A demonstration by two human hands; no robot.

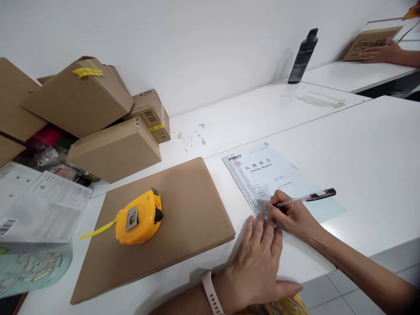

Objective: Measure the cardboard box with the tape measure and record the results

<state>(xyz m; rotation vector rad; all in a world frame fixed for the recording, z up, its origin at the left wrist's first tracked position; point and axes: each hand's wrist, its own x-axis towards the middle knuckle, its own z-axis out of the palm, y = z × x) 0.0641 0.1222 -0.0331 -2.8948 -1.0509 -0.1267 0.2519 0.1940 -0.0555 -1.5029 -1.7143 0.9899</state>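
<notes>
A pale blue testing report (275, 170) lies on the white table in front of me. My right hand (292, 216) grips a black-capped clear pen (305, 198), its tip down at the report's lower left part. Flat beside it, my left hand (259, 258) has its fingers stretched out, the fingertips on the report's lower edge. A pale pink band (211, 291) circles the left wrist. To the left, a yellow tape measure (139, 218) rests on a flat brown cardboard piece (187, 197), with a short length of tape pulled out.
Several cardboard boxes (114, 148) are piled at the left against the wall. White printed packages (42, 205) lie before them. A dark water bottle (302, 57) stands at the back. Far right, another person's hand (382, 53) touches a cardboard box (359, 43).
</notes>
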